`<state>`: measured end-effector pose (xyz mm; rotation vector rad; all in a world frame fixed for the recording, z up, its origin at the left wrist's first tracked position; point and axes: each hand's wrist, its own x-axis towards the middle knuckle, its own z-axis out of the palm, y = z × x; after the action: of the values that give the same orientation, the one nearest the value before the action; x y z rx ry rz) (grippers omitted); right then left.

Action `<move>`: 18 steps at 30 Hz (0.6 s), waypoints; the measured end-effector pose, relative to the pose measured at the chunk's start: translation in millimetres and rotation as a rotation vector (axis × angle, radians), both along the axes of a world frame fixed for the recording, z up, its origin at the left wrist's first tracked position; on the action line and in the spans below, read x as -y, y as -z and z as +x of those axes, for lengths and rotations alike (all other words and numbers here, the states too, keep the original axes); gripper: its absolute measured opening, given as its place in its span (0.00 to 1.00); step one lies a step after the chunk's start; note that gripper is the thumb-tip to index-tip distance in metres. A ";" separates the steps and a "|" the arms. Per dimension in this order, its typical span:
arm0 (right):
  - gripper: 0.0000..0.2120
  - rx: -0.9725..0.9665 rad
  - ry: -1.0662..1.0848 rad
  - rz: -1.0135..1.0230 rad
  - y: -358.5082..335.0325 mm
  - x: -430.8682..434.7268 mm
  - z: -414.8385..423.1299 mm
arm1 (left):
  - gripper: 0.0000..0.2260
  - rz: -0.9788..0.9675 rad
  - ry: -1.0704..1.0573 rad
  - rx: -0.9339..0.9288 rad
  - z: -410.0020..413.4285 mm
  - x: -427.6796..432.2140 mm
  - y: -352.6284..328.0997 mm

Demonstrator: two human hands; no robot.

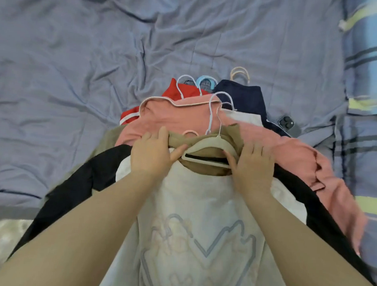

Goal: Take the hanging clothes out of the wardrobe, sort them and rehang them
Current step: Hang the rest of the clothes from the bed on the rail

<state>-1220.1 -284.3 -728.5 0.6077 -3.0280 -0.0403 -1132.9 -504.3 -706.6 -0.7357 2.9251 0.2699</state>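
Head view: the white shirt (202, 208) tops the pile (184, 119) on the bed (56, 72), with a hanger (207, 146) at its neck. Your left hand (152, 156) has its fingers clamped on brown fabric (179, 139), and your right hand (254, 165) has its fingers clamped on the hanger's end. A phone (288, 125) lies just beside the pile.

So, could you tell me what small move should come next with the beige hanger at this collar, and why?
Probably ease the beige hanger out through the brown collar: the left hand pinches the collar open, the right hand holds the hanger's end, and the white top lies flat.
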 end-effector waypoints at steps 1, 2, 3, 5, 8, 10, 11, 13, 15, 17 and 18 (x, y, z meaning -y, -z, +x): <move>0.25 -0.002 -0.022 0.002 -12.8 -3.8 4.7 | 0.27 0.012 0.002 0.032 8.5 -3.2 -15.1; 0.25 -0.011 -0.053 -0.002 -25.6 -7.6 8.1 | 0.28 0.016 0.017 0.065 16.9 -6.3 -29.7; 0.25 -0.004 -0.078 -0.009 -37.9 -11.7 11.0 | 0.30 0.011 0.043 0.090 24.4 -9.1 -44.9; 0.27 0.061 -0.113 -0.038 -61.3 -19.5 16.5 | 0.31 -0.010 0.108 0.121 37.2 -13.4 -73.3; 0.32 0.161 -0.167 -0.102 -95.0 -31.7 25.6 | 0.29 0.013 0.176 0.096 51.0 -17.4 -109.2; 0.29 0.240 -0.149 -0.170 -122.5 -33.6 27.7 | 0.28 0.024 0.197 0.020 56.1 -16.6 -127.7; 0.25 0.336 -0.112 -0.196 -135.2 -34.0 27.8 | 0.28 0.034 0.206 -0.015 58.1 -16.9 -137.1; 0.21 0.476 -0.071 -0.228 -154.8 -34.9 28.3 | 0.28 0.035 0.211 -0.067 62.3 -17.2 -152.4; 0.20 0.513 -0.087 -0.232 -171.7 -35.7 30.4 | 0.30 0.054 0.218 -0.061 67.3 -17.7 -164.8; 0.19 0.519 -0.097 -0.230 -187.8 -36.7 35.9 | 0.34 0.083 0.205 -0.028 74.4 -18.3 -180.1; 0.19 0.527 -0.095 -0.232 -195.6 -37.8 40.7 | 0.34 0.086 0.209 0.001 77.9 -18.7 -187.3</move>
<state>-1179.4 -246.6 -532.8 0.8523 -3.4083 0.5526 -1055.0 -485.7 -519.4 -0.4131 2.9366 0.3717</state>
